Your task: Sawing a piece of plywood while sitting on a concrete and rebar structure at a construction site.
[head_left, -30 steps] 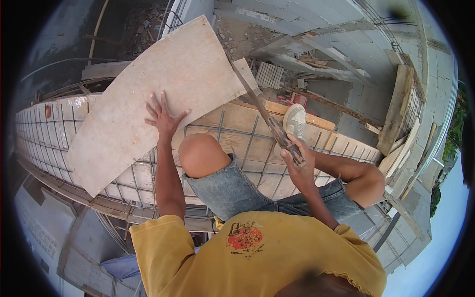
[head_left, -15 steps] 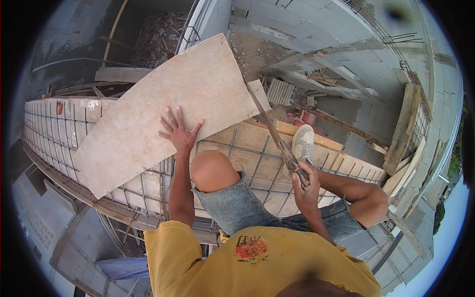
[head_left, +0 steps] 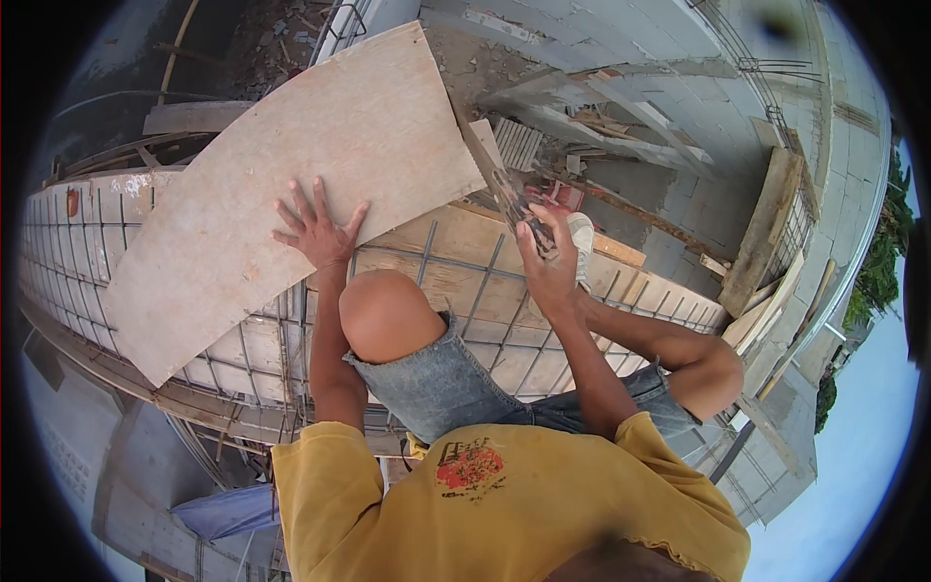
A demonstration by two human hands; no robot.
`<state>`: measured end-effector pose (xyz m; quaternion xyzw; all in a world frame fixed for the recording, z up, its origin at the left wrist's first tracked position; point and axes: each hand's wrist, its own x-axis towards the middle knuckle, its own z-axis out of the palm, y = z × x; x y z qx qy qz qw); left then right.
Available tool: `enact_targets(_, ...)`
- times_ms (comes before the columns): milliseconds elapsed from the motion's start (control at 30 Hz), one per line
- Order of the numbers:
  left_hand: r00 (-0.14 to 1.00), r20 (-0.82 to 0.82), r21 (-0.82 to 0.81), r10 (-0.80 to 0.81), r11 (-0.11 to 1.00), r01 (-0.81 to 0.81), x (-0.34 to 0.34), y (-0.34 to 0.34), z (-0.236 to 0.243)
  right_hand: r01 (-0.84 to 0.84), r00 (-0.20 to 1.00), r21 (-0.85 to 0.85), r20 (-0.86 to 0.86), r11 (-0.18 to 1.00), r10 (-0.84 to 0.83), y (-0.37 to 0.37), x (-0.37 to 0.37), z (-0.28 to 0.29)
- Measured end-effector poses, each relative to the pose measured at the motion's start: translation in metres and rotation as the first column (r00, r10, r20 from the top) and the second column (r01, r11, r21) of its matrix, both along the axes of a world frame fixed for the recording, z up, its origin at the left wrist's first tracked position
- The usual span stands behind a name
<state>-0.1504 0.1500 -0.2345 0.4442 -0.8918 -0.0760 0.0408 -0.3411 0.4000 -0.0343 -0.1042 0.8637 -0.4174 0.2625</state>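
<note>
A pale plywood panel [head_left: 349, 126] lies slantwise across a steel rebar grid [head_left: 499, 310]. My left hand [head_left: 317, 228] is pressed flat on it near the lower edge, fingers spread. My right hand [head_left: 550, 262] grips the worn wooden handle of a handsaw [head_left: 493, 170], whose blade is at the panel's right end, beside a narrow piece of plywood [head_left: 485, 141]. The blade is foreshortened and largely hidden by handle and wood. My bare knee [head_left: 383, 315] is just right of my left wrist, and my shoe [head_left: 581, 242] is partly behind my right hand.
Below the formwork edge are rubble [head_left: 456, 68], a slatted panel [head_left: 516, 145] and a red object [head_left: 567, 194]. Pale block walls [head_left: 630, 48], wooden boards [head_left: 761, 233] and protruding rods surround the drop at the right. A blue sheet [head_left: 223, 509] hangs at the lower left.
My right hand and the saw have moved forward, away from my body, with the blade pushed further along the panel's end. My left hand stays spread on the plywood.
</note>
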Motion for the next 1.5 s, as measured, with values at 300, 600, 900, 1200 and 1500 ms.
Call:
enact_targets(300, 0.999, -0.030, -0.017, -0.011, 1.000, 0.010, -0.001, 0.003, 0.010, -0.019, 1.000, 0.019, -0.009, 1.000, 0.019, 0.011, 0.009, 0.024)
enact_targets(600, 1.000, 0.003, -0.055, -0.002, 0.998, 0.002, 0.021, -0.001, 0.007, -0.102, 0.983, 0.103, -0.142, 0.989, 0.116, 0.119, 0.091, 0.077)
enact_targets(900, 0.999, -0.013, -0.023, -0.043, 0.999, 0.043, 0.000, 0.011, -0.006, -0.004, 0.977, -0.100, -0.213, 0.995, -0.017, -0.034, -0.019, -0.040)
enact_targets(1200, 1.000, -0.019, -0.036, -0.001, 0.999, 0.000, 0.012, -0.006, 0.017, -0.126, 0.977, 0.139, -0.152, 0.982, 0.146, 0.119, 0.092, 0.078)
enact_targets(1500, 0.999, -0.041, -0.057, 0.022, 0.998, -0.025, -0.014, -0.014, -0.008, -0.081, 0.979, 0.026, -0.186, 0.996, 0.084, 0.058, 0.044, 0.023)
